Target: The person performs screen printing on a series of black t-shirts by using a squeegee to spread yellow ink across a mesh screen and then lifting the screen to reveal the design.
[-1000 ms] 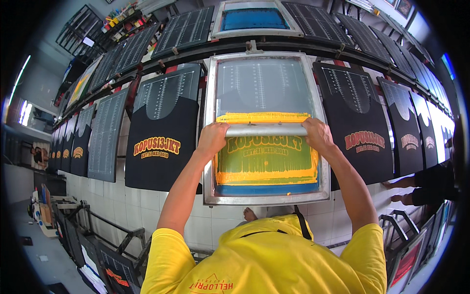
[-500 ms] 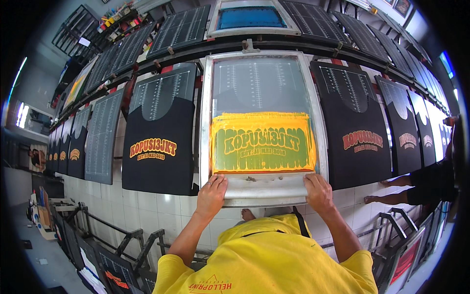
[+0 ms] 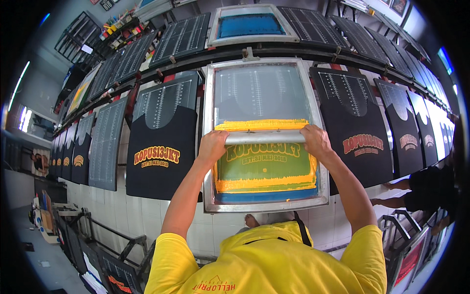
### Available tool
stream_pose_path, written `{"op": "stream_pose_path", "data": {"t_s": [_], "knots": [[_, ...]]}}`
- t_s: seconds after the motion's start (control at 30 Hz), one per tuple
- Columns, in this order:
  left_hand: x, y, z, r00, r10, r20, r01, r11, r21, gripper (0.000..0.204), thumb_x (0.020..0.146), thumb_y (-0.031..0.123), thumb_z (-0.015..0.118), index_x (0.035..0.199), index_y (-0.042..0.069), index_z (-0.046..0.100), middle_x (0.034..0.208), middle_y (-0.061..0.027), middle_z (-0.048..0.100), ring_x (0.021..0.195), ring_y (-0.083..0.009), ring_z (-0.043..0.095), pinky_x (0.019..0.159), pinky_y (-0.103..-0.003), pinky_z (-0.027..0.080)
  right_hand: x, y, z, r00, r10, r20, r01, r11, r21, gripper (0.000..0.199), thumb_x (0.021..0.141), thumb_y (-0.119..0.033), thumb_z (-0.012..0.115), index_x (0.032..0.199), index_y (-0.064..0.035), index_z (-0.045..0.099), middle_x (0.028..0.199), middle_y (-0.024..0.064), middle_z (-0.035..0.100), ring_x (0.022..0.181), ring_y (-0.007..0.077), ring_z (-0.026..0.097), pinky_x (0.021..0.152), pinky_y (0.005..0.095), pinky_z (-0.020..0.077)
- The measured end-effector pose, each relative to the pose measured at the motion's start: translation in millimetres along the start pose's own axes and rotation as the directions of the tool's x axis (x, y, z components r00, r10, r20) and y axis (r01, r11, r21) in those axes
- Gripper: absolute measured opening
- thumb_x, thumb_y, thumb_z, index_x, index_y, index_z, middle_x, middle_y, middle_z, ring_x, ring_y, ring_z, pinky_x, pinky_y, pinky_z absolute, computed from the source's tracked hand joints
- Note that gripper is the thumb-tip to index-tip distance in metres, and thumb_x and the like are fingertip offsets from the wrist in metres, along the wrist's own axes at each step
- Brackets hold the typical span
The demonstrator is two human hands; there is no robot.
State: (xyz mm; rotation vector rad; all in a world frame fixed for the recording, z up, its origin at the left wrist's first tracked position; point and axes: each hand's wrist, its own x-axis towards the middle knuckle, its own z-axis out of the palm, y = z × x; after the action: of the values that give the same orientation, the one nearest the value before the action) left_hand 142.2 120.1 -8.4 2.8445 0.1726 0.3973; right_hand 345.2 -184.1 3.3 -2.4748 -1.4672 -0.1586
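My left hand (image 3: 213,146) and my right hand (image 3: 316,141) are closed on the two ends of a silvery squeegee (image 3: 264,137). It lies across the mesh of a metal-framed printing screen (image 3: 208,166), around the middle. Yellow ink (image 3: 264,125) forms a ridge along the squeegee's far side. Nearer me, the mesh has a thin green-yellow film with lettering showing through, edged by a thick yellow ink line and a blue strip (image 3: 259,197). Beneath the mesh, the dark neckline of a shirt shows faintly on its board.
Black printed shirts on boards flank the screen, one on the left (image 3: 159,179) and one on the right (image 3: 360,169). A second screen (image 3: 252,24) with blue mesh lies across the rail (image 3: 230,53). Another person's legs (image 3: 406,188) show at the right.
Both hands have pushed the squeegee away from me, from the screen's near end to the far side of the lettering. The thick yellow ink on the lettering has thinned to a film.
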Motion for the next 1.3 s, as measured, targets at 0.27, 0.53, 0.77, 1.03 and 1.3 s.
{"op": "stream_pose_path", "data": {"t_s": [0.27, 0.53, 0.77, 1.03, 1.3], "knots": [[-20.6, 16.2, -23.1, 0.995, -0.053, 0.082, 0.05, 0.998, 0.031, 0.029, 0.068, -0.003, 0.06, 0.095, 0.005, 0.064, 0.094, -0.0146, 0.066, 0.087, -0.0319, 0.064, 0.074, -0.041, 0.053, -32.6, -16.7, -14.0, 0.997, 0.039, -0.071, -0.033, 0.996, 0.079, 0.019, 0.064, 0.003, 0.062, 0.082, -0.004, 0.058, 0.087, 0.0103, 0.06, 0.088, 0.0309, 0.059, 0.073, 0.0421, 0.0508], [-159.6, 88.8, -16.5, 0.998, -0.02, -0.055, 0.021, 1.0, 0.019, 0.034, 0.071, -0.005, 0.059, 0.104, 0.004, 0.06, 0.106, -0.0098, 0.063, 0.102, -0.0281, 0.061, 0.082, -0.037, 0.053, -152.4, -94.1, -39.2, 0.988, 0.044, -0.149, -0.031, 0.996, 0.089, 0.026, 0.064, 0.006, 0.06, 0.089, -0.0008, 0.06, 0.092, 0.0096, 0.06, 0.09, 0.0282, 0.06, 0.074, 0.0388, 0.0512], [-187.2, 110.4, -16.8, 0.997, -0.059, 0.057, 0.058, 0.998, 0.015, 0.042, 0.072, -0.005, 0.057, 0.113, -0.001, 0.053, 0.12, -0.0154, 0.053, 0.113, -0.0349, 0.051, 0.093, -0.038, 0.046, -180.7, -113.0, -35.4, 0.998, 0.06, -0.007, -0.059, 0.995, 0.076, 0.05, 0.058, -0.007, 0.076, 0.104, 0.0009, 0.057, 0.109, 0.0135, 0.055, 0.104, 0.032, 0.054, 0.086, 0.0407, 0.0471], [-209.3, 112.1, -1.7, 0.993, -0.036, 0.109, 0.032, 0.999, 0.044, 0.052, 0.076, 0.0, 0.054, 0.127, -0.008, 0.042, 0.134, -0.0229, 0.041, 0.127, -0.0416, 0.037, 0.106, -0.042, 0.033, -193.8, -123.8, -31.9, 0.995, 0.088, 0.042, -0.091, 0.992, 0.086, 0.071, 0.057, -0.025, 0.084, 0.116, 0.0018, 0.054, 0.118, 0.0151, 0.049, 0.116, 0.0337, 0.046, 0.094, 0.0429, 0.0416], [-202.1, 99.5, -28.7, 0.991, -0.134, -0.029, 0.121, 0.955, -0.269, 0.05, 0.085, 0.015, 0.057, 0.127, -0.008, 0.043, 0.135, -0.0259, 0.04, 0.128, -0.043, 0.036, 0.107, -0.045, 0.032, -191.8, -88.3, -16.4, 0.886, 0.346, -0.307, -0.259, 0.921, 0.29, 0.039, 0.081, -0.011, 0.065, 0.115, 0.0036, 0.054, 0.119, 0.0229, 0.054, 0.111, 0.0387, 0.052, 0.093, 0.0424, 0.0433]]}}
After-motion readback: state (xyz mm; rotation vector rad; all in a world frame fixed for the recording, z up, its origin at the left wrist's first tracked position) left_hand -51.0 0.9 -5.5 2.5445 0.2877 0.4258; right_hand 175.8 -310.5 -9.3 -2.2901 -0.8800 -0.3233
